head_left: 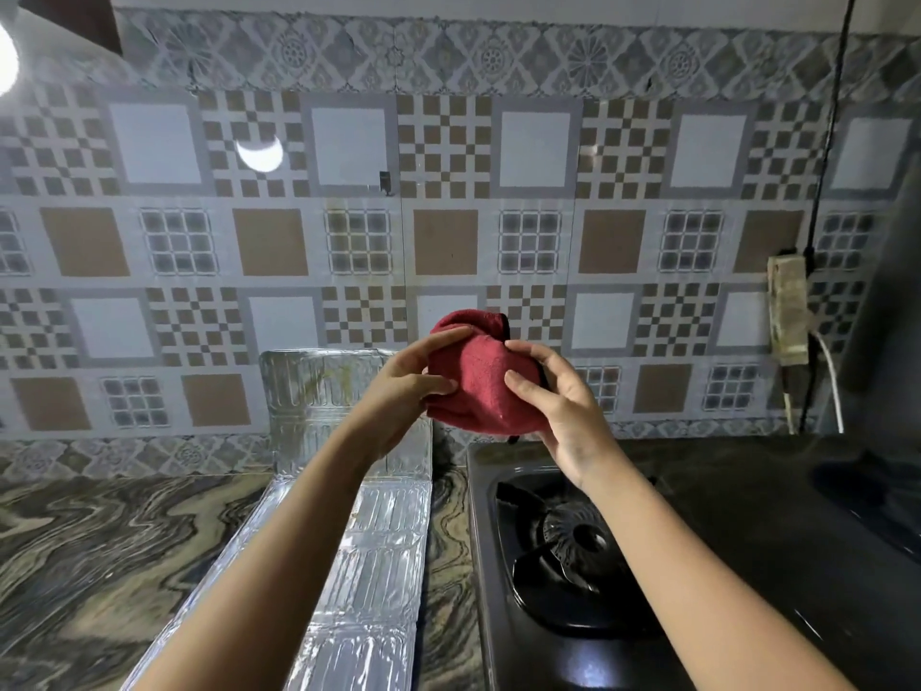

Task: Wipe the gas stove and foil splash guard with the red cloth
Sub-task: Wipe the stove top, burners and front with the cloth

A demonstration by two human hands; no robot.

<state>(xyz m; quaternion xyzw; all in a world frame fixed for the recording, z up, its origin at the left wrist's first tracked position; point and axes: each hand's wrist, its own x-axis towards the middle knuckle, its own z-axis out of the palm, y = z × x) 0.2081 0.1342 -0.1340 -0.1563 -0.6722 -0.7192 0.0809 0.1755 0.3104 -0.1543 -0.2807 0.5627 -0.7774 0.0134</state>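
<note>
Nearest the camera, two bare forearms reach up and forward from the bottom edge, crossing over the worktop. Under the right arm lies the gas stove (558, 581), dark, with its black burner and pan support showing; it sits on the marbled counter (99, 551), close to the right of the foil splash guard (369, 566). The guard runs as a shiny ribbed panel away from the camera and turns up into an upright section near the wall, where brownish marks show on the foil. Above both, held in the air and touching neither, is the red cloth (473, 381), gathered into a rounded bundle. The left hand (408, 386) cups its left side with fingers curled over the fabric, and the right hand (558, 406) grips the right side, thumb and fingertips pressing into it — both hands closed on the cloth between them. Beyond them stands the patterned tiled wall (448, 192), with a power strip (789, 309) and cables hanging at the right. This looks like the preparing step: the cloth is being bunched or folded into a pad, and no wiping contact has begun. The next move probably calls for passing the cloth to one hand and lowering it flat onto a surface — stove top or foil — with light pressure on the thin foil.
</note>
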